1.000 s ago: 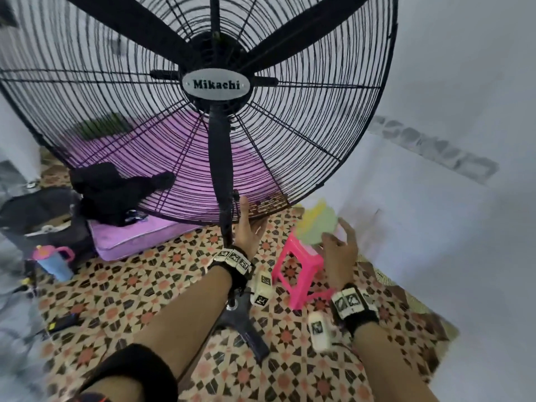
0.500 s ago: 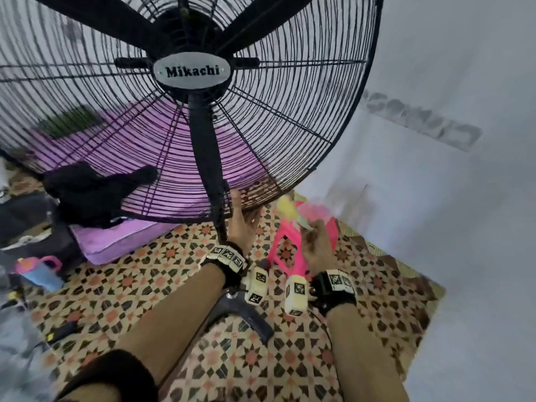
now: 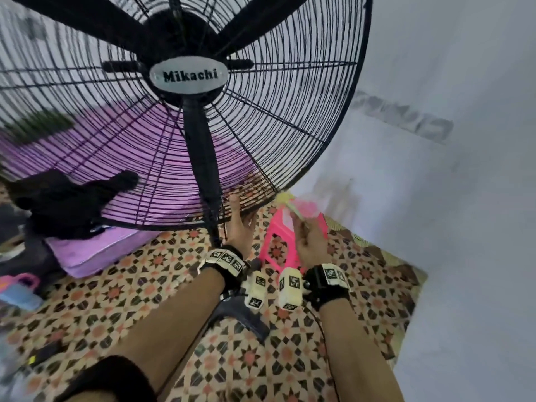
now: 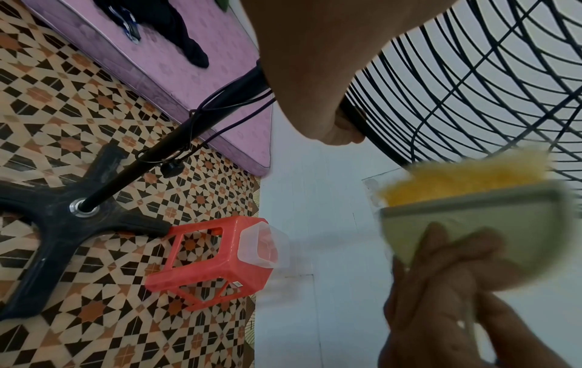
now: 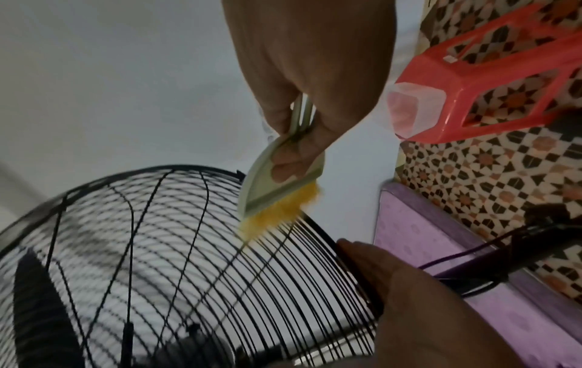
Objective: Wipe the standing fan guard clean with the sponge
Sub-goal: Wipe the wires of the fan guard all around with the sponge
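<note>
Wiping looks barely begun: right hand [image 5: 302, 82] pinches the sponge [image 5: 280, 199], its yellow edge touching the fan guard [image 5: 189, 249] rim just beside the steadying left hand [image 5: 393, 281], whose fingers clasp that rim

patterned tile floor [image 3: 116, 300], pink stool [image 3: 280, 242], mattress [image 3: 95, 250]

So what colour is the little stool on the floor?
Pink, leaning coral-red; the stool shows best in the left wrist view.

sponge [image 5: 277, 196] on fan guard [image 3: 275, 134] rim – stool [image 3: 282, 242] below | mattress [image 3: 95, 250] behind – left
</note>
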